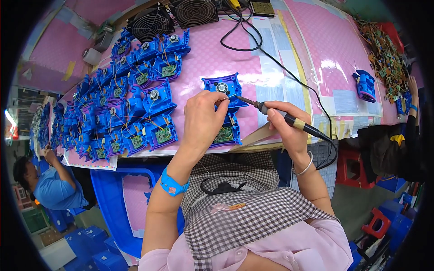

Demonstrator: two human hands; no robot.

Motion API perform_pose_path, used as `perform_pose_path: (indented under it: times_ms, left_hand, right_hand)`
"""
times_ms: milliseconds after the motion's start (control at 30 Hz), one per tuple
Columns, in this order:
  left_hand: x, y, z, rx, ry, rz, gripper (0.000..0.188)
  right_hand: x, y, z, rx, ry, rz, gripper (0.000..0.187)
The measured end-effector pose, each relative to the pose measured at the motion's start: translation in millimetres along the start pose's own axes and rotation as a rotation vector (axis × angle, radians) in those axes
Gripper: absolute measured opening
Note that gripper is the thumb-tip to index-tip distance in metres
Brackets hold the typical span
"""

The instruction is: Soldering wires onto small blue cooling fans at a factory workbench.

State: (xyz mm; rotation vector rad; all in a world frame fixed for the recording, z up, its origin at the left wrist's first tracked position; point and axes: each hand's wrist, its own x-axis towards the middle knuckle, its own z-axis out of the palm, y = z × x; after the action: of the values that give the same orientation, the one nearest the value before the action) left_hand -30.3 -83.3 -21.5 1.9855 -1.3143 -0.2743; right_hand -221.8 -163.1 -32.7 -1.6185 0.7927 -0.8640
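Observation:
My right hand (289, 128) grips a soldering iron (296, 123) by its dark handle, which has a tan band around it. The iron's tip reaches a blue plastic housing (232, 82) with a round speaker (222, 88) set in it. Over the same housing, my left hand (203, 118) is closed, thumb and forefinger pinching a thin wire (229, 96) beside the tip. Whether tip and wire touch is too small to tell. Below the speaker, a second blue part holds a green circuit board (224, 134), partly hidden by my left hand.
Rows of blue housings (153, 97) with boards and wires fill the left side. Two black fans (195, 12) stand at the back. The iron's black cord (289, 72) crosses the table. At right are a blue assembly (365, 86), a pile of boards (386, 63) and another person's hand (412, 88).

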Motion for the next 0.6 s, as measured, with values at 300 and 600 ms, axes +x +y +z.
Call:
perform_pose_path:
  times_ms: [300, 600]
  left_hand:
    - [0.5, 0.1, 1.8, -0.002, 0.009, 0.004, 0.014]
    - [0.2, -0.5, 0.9, 0.011, 0.013, -0.001, 0.014]
  right_hand:
    - [-1.3, -5.1, -7.6, 0.065, 0.098, -0.017, 0.020]
    - [-5.1, -0.6, -10.0, 0.133, 0.172, -0.021, 0.019]
